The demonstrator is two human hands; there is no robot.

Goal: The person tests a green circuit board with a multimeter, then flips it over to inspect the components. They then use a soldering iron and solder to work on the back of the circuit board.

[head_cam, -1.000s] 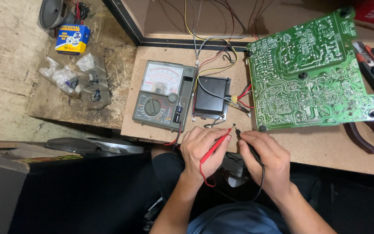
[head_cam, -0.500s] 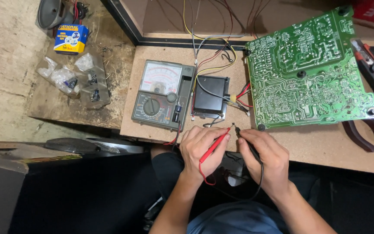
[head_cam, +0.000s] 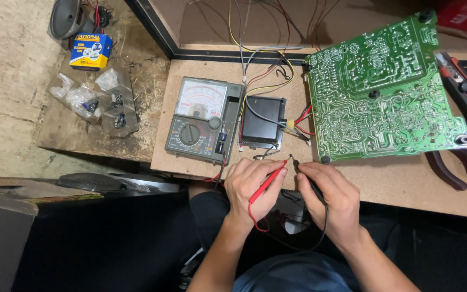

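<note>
Chipboard tabletop point(head_cam: 406, 186): a pale brown slab carrying a repair job seen from above.
Left hand point(head_cam: 252, 186): fingers clenched around a red probe point(head_cam: 268, 183), the tip aimed up and to the right.
Right hand point(head_cam: 333, 192): fingers clenched around a black probe point(head_cam: 305, 176), the tip aimed up and to the left.
Probe tips: the 2 tips meet, or nearly meet, just above the near edge of the tabletop, between the hands; actual contact cannot be told.
Leads: a red wire loops below the left wrist, and a black one curves under the right palm.
Analogue multimeter point(head_cam: 204, 120): grey, with a needle dial and a rotary knob, lying flat just beyond the left hand.
Black box point(head_cam: 260, 121): a small square unit beside the meter, with wires running from it to the board.
Green circuit board point(head_cam: 385, 89): solder side up, tilted, just beyond the right hand.
Pliers point(head_cam: 463, 94): 2 pairs, red-and-black handled and dark-handled, at the right edge of the tabletop.
Floor, left: clear plastic bags point(head_cam: 90, 100) of small parts and a blue-and-yellow box point(head_cam: 90, 51).
</note>
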